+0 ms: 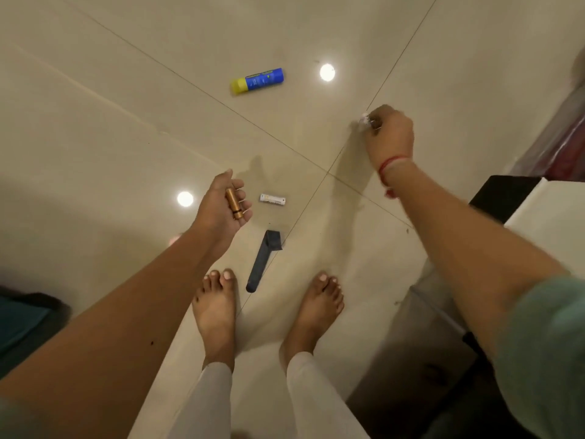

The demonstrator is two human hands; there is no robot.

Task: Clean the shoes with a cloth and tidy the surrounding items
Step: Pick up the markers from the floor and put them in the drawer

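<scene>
Both busy — left grip (221,207) holds copper tube (234,202), right grip (391,134) pinches white scrap (364,119) — wide floor (126,137) between.

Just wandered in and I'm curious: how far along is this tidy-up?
Nothing shows as finished; no shoes or cloth are in view. In hand: the left hand holds a copper tube, the right hand pinches a small white thing. Left on the floor: a blue tube, a white tube and a dark tool.

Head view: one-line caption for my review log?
Left hand holds a copper tube; right hand pinches a small white item over the tiled floor.
</scene>
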